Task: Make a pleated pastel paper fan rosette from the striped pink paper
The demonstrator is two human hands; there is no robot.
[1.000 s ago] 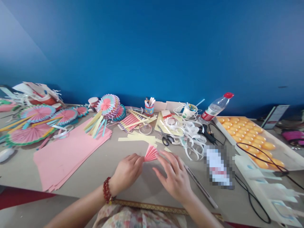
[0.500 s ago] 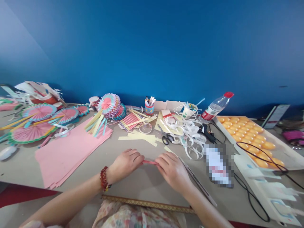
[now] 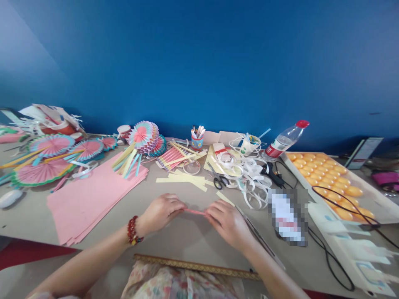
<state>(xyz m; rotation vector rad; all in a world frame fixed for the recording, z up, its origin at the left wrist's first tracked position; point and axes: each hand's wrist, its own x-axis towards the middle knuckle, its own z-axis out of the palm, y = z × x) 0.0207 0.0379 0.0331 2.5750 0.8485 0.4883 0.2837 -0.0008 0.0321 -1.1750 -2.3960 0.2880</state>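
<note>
Between my two hands stretches a narrow pink paper strip (image 3: 195,211), roughly level above the table's front part. My left hand (image 3: 161,212), with a beaded bracelet on its wrist, pinches the strip's left end. At the other end, the fingers of my right hand (image 3: 226,220) are closed on it. Both fingertips partly cover the strip. Just beyond the hands lie pale yellow paper strips (image 3: 183,180) and dark-handled scissors (image 3: 220,182). A long metal ruler-like bar (image 3: 262,238) runs beside my right forearm.
Pink paper sheets (image 3: 93,199) and folded paper fans (image 3: 51,146) spread at left. Curled white paper strips (image 3: 254,178), a tilted plastic bottle (image 3: 285,141) and a tray of orange rounded objects (image 3: 383,207) occupy the right. A power strip (image 3: 349,249) and black cables lie near it.
My left hand has shifted slightly left, and a little more of the pink strip shows between the hands. My right hand stays nearly in place.
</note>
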